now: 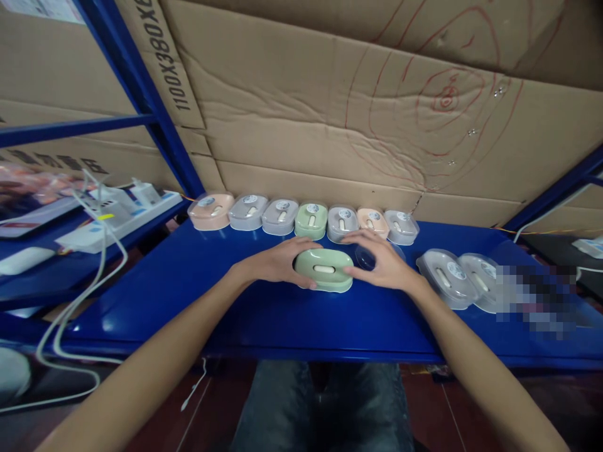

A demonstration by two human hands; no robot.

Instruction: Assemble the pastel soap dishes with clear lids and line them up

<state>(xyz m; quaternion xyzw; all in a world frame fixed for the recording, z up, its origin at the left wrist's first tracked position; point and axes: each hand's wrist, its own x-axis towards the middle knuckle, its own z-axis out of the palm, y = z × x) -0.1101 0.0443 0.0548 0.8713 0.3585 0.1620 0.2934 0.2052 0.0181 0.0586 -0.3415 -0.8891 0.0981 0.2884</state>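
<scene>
An oval pale-green plastic box [325,258] with a white, pill-shaped piece in the middle of its top sits on the blue table. My left hand [277,260] is closed around its left end, thumb along the front side. At the right end, my right hand [379,258] is curved with its fingers apart, the thumb touching the box's edge and the other fingers beyond its back edge. A clear plastic cover [400,251] seems to lie behind the right hand, mostly hidden by it.
Several similar boxes with clear covers and round stickers, among them a green one [311,221], line the cardboard wall [292,94]. Two overlapping grey boxes [447,279] lie at right beside a pixelated patch. A power strip [122,220] and white cables [101,270] are at left.
</scene>
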